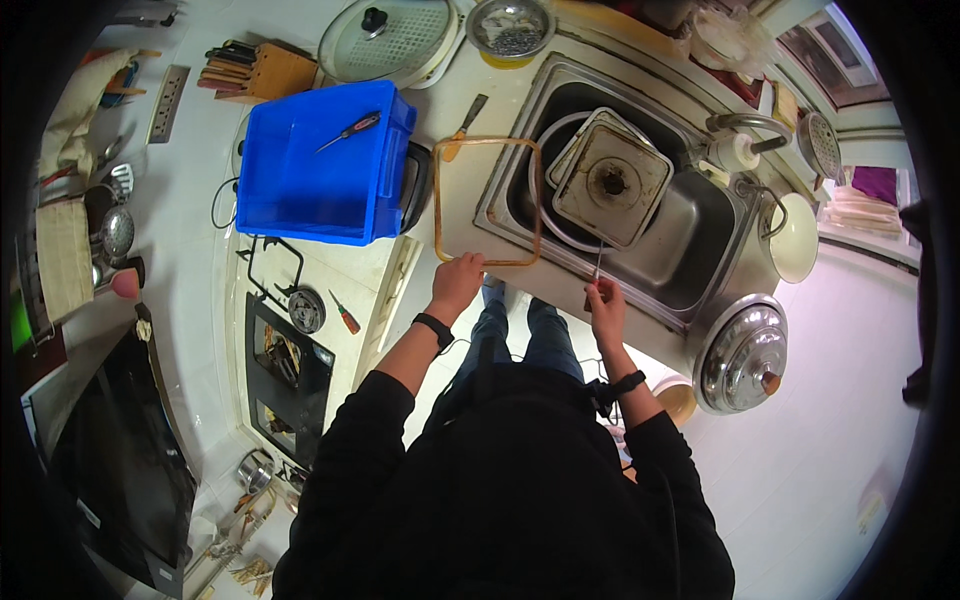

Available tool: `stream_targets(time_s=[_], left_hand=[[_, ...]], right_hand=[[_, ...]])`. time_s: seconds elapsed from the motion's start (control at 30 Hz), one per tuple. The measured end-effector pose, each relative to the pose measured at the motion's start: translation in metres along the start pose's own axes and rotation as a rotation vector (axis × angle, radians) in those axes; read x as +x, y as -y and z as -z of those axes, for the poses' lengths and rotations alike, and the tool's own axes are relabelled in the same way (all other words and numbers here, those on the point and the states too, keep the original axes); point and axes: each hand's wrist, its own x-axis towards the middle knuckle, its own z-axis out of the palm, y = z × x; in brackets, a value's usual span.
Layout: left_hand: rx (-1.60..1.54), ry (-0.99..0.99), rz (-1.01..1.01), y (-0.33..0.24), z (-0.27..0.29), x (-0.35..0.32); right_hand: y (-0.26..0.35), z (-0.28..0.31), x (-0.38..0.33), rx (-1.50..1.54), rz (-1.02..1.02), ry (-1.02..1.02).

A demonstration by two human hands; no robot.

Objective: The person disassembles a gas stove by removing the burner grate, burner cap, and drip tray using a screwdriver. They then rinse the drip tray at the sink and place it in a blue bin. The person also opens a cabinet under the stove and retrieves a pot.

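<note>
Keep your left hand closed on the brown rubber gasket, pinning it to the surface, while your right hand, grip pinching the thin screwdriver, works steadily toward the square metal unit in the sink.

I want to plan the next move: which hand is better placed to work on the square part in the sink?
Probably right. The right hand already holds a thin tool that points at the square part in the sink. The left hand rests farther away, on the brown frame on the counter.

A white tabletop holds a steel sink — pale floor lies right. A window glows top right.
</note>
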Motion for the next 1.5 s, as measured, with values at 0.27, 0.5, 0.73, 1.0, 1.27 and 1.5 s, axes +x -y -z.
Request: stream_targets(time_s=[0.27,0.5,0.73,1.0,1.27,1.5], left_hand=[[-0.036,0.027,0.134,0.003,0.003,-0.021],[-0.202,-0.044,0.144,0.032,0.009,-0.048],[-0.440,-0.091,0.163,0.057,0.009,-0.054],[-0.499,-0.087,0.176,0.059,0.018,-0.077],[-0.551,-0.013,0.431,0.020,0.036,-0.081],[-0.584,-0.073,0.427,-0.011,0.040,-0.072]], right_hand=[[0.031,-0.147,0.081,-0.288,0.241,0.214],[0.046,-0.232,0.096,-0.490,0.328,0.190],[0.035,-0.127,0.138,-0.159,0.243,-0.065],[0.099,0.100,0.235,0.236,-0.035,-0.471],[0.120,0.101,0.277,0.658,0.153,-0.274],[0.087,0.116,0.296,-0.306,0.175,-0.499]])
